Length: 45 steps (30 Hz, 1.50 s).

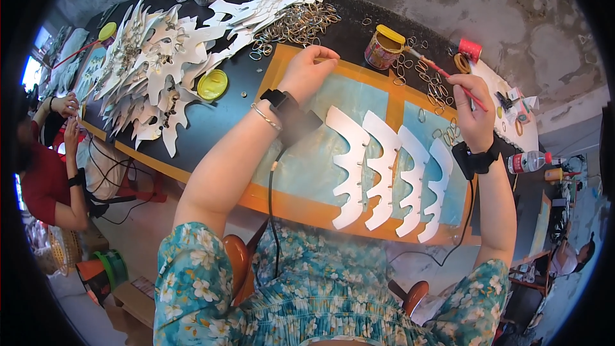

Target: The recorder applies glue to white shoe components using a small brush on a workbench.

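My right hand grips a thin brush with a red handle, its pale tip beside an opened can of brownish paste. My left hand hovers over the far edge of the work mat, close to a heap of metal rings. Its fingers are drawn together, and whatever they may hold is too small to make out. Between my forearms, several white cut-out pieces with scalloped edges lie side by side in a slanted row on the blue-green mat, which is bordered with brown tape.
At the left rises a large pile of white spiky pieces with metal rings on them; a yellow lid lies beside it. Loose rings are scattered near my right hand. A water bottle lies at the right. Another person works at the far left.
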Each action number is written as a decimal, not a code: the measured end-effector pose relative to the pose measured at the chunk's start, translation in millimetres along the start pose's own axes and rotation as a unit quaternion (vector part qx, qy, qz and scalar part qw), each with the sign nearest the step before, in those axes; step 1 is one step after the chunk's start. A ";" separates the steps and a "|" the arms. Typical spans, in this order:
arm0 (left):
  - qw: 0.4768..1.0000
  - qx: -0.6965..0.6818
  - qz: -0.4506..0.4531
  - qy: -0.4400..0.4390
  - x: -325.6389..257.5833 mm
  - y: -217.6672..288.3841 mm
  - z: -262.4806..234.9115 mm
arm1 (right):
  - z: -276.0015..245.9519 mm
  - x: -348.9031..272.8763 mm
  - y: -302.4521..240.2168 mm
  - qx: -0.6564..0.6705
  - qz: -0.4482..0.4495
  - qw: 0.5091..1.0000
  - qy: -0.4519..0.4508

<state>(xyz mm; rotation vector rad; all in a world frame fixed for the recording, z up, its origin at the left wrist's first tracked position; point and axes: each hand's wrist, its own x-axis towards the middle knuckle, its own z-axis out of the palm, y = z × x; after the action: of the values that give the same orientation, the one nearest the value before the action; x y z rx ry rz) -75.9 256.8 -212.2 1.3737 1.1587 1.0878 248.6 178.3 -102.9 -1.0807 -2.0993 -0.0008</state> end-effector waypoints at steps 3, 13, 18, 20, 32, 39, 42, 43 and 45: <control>1.000 0.005 0.002 0.004 -0.7 -0.7 0.6 | -4.2 5.0 -4.6 0.021 0.002 0.999 0.036; 1.000 0.017 0.022 0.012 0.0 1.3 0.2 | 8.9 16.1 -9.5 -0.004 -0.073 0.995 0.068; 1.000 0.004 0.010 0.017 -0.3 -0.7 -2.1 | 15.9 19.6 -15.2 -0.007 -0.080 0.995 0.059; 0.999 0.020 0.033 0.014 0.0 0.1 -1.2 | 17.8 17.1 -14.6 0.001 -0.076 0.996 0.054; 0.999 0.018 0.031 0.021 -1.3 5.4 0.7 | 28.1 1.0 -15.3 -0.037 -0.017 0.999 -0.004; 0.999 0.022 0.040 0.022 -11.6 19.8 -3.8 | 10.2 7.3 -23.5 -0.072 -0.114 0.990 0.046; 0.996 0.038 0.082 -0.021 -22.9 57.2 -11.6 | 12.5 -0.4 -11.0 0.111 0.042 0.991 0.069; 0.988 0.083 0.110 -0.068 -30.6 70.0 -13.2 | 10.7 0.7 -10.3 0.113 0.048 0.990 0.070; 0.977 0.130 0.124 -0.116 -53.1 84.3 -13.4 | 1.8 4.2 -18.5 0.220 0.127 0.963 0.089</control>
<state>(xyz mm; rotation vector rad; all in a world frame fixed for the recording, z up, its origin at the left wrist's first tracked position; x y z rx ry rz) -88.3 202.0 -128.8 1.8372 1.0021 0.9368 233.1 170.0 -95.5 -1.0216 -1.6805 0.4563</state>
